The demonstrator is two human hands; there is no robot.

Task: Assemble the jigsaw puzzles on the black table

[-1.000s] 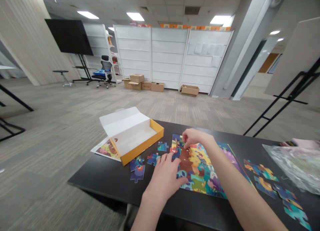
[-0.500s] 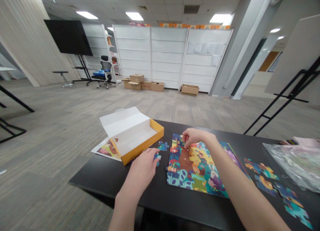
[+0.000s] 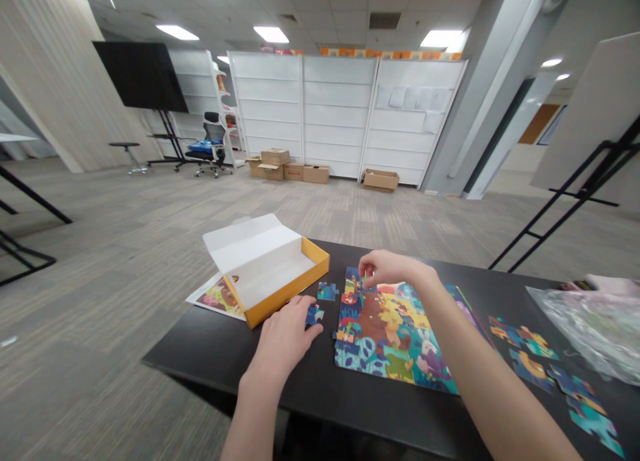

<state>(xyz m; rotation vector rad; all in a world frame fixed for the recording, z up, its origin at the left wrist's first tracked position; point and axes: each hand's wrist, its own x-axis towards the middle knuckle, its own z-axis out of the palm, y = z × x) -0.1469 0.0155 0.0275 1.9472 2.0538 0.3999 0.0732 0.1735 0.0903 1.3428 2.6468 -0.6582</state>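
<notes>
The colourful animal jigsaw puzzle [image 3: 395,328] lies mostly joined on the black table. Over its far left corner my right hand [image 3: 384,268] is bent down in a pinch, with a small puzzle piece [image 3: 363,283] at its fingertips, mostly covered by them. My left hand [image 3: 286,333] rests on the table left of the puzzle, thumb apart from the fingers. Just beyond its fingertips is a loose blue puzzle piece [image 3: 313,315], partly hidden by the hand. Another loose blue-green piece [image 3: 327,291] sits between the box and the puzzle.
An opened yellow box [image 3: 287,288] with a white inside stands at the left, over a printed sheet [image 3: 216,298]. Several loose pieces [image 3: 533,369] lie to the right, near a clear plastic bag [image 3: 595,328]. The table's left edge is close to my left arm.
My right hand has shifted slightly left and up over the puzzle's far left corner. My left thumb has spread away from the fingers, uncovering more of the blue piece.
</notes>
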